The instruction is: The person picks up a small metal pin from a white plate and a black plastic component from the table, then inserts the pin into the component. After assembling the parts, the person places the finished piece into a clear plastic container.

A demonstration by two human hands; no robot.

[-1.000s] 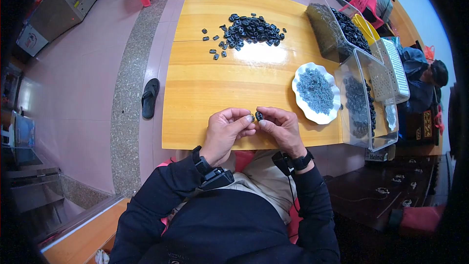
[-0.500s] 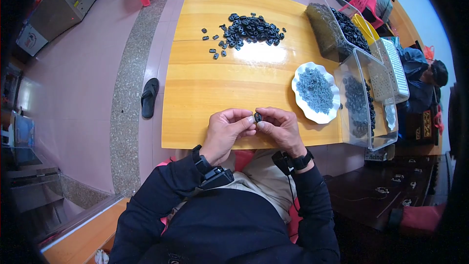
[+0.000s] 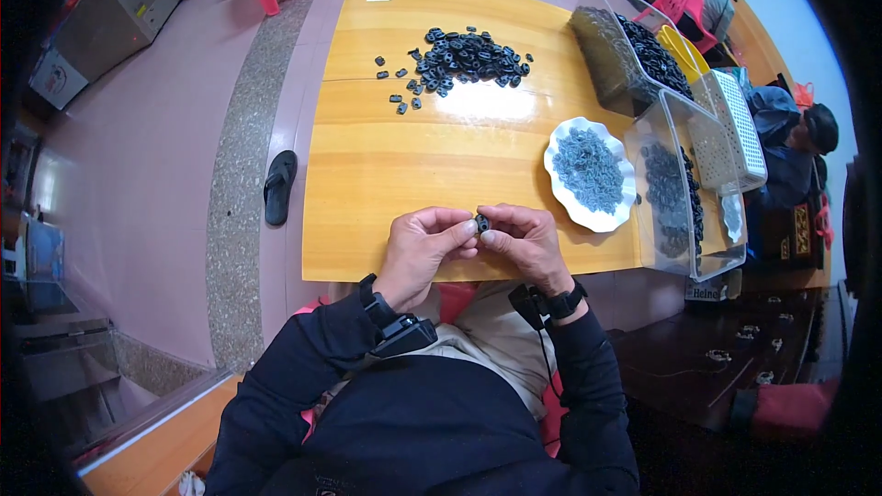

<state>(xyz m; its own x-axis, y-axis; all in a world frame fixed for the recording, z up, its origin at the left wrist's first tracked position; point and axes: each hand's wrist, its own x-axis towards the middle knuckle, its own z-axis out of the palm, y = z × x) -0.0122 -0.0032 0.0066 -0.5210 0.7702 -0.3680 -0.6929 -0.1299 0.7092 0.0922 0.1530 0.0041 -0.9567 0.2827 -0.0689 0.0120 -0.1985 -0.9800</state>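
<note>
Both my hands meet over the near edge of the table, pinching one small black oval cord lock [image 3: 482, 222] with holes in it. My left hand [image 3: 423, 246] grips its left side between thumb and fingertips. From the other side, the thumb and forefinger of my right hand [image 3: 526, 243] close on it. Farther off lies a loose pile of similar black pieces [image 3: 473, 60], a few scattered to its left. To the right of my right hand sits a white scalloped dish [image 3: 553, 186] full of tiny grey pieces [image 3: 591, 170] that look like springs.
Clear plastic bins [image 3: 663, 239] holding black parts line the right side of the wooden table [image 3: 386, 165]. Beyond them are a white perforated basket [image 3: 730, 129] and a yellow bowl [image 3: 682, 50]. A black flip-flop [image 3: 280, 188] lies on the floor at left. Other people sit at far right.
The black cord lock appears slightly turned between my fingertips. Both hands keep their pinch, and the whole view has shifted a little.
</note>
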